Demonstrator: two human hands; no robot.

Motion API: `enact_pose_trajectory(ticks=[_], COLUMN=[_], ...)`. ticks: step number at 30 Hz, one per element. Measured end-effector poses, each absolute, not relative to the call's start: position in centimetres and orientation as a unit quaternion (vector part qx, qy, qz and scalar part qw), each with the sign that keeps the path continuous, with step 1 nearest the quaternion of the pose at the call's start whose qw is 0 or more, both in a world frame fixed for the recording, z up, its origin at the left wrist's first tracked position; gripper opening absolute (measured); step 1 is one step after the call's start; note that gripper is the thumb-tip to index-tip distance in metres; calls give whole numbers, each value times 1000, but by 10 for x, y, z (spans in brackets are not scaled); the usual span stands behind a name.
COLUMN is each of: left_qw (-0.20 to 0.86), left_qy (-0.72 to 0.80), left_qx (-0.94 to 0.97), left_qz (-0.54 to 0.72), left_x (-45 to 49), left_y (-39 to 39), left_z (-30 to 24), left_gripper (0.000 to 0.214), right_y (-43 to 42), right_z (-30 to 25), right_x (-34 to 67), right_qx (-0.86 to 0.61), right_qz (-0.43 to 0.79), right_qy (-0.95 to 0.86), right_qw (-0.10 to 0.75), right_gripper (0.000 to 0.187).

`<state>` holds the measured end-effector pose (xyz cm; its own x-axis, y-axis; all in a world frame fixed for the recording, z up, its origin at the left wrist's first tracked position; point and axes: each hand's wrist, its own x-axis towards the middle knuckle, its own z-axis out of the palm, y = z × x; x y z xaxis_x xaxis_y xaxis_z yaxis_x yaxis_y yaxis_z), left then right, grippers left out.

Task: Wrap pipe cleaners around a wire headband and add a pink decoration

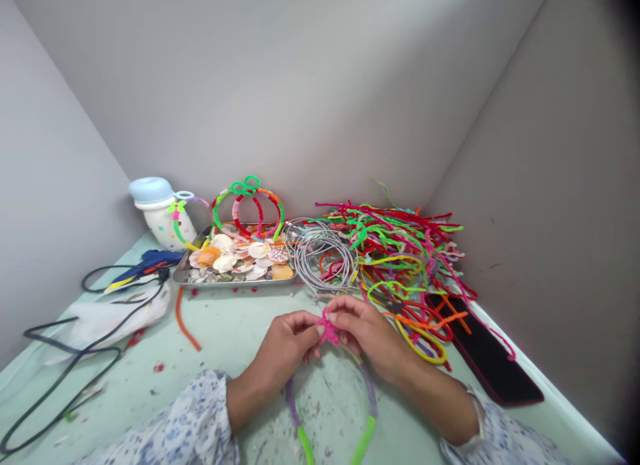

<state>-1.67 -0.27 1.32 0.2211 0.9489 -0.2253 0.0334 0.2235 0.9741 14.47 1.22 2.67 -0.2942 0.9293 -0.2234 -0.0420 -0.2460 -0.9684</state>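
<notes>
Over the near middle of the table, my left hand (287, 345) and my right hand (373, 335) meet with pinched fingertips. Between them is a bright pink pipe-cleaner flower (329, 331), its petals partly covered by my fingers. Below the flower a headband (371, 393) arches toward me, wrapped in purple and then green fuzzy stem; its ends run out of view at the bottom. The top of the band is mostly hidden behind my hands. My right fingers are near its upper right part, but whether they touch it I cannot tell.
Behind my hands are a metal tray (235, 285) of seashells, wrapped headbands (216, 215), a grey wire coil (325, 258) and piled pipe cleaners (400, 232). A black phone-like slab (495, 358) lies right. Left are a blue-lidded bottle (167, 215), a glue gun (145, 264) and black cord (95, 348).
</notes>
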Motion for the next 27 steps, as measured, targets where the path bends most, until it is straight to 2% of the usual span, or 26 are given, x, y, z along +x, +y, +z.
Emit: enact_pose_trajectory(ticks=[3, 7, 14, 20, 27], left_qw=[601, 610, 619, 662, 718], left_qy=[499, 493, 470, 440, 395], left_qx=[505, 510, 520, 497, 463], left_qz=[366, 355, 355, 348, 338], left_x=[-16, -17, -17, -18, -24], left_y=[-3, -3, -5, -6, -3], left_z=[13, 11, 7, 15, 16], left_gripper=[19, 18, 22, 24, 22], right_y=[15, 22, 29, 33, 36], right_z=[34, 33, 26, 32, 36], right_x=[149, 155, 162, 175, 185], right_qx=[-464, -482, -454, -355, -320], right_qz=[588, 561, 654, 687, 577], right_qy=[-550, -588, -543, -586, -718], right_qw=[369, 327, 265, 242, 223], right_gripper=[23, 12, 8, 21, 26])
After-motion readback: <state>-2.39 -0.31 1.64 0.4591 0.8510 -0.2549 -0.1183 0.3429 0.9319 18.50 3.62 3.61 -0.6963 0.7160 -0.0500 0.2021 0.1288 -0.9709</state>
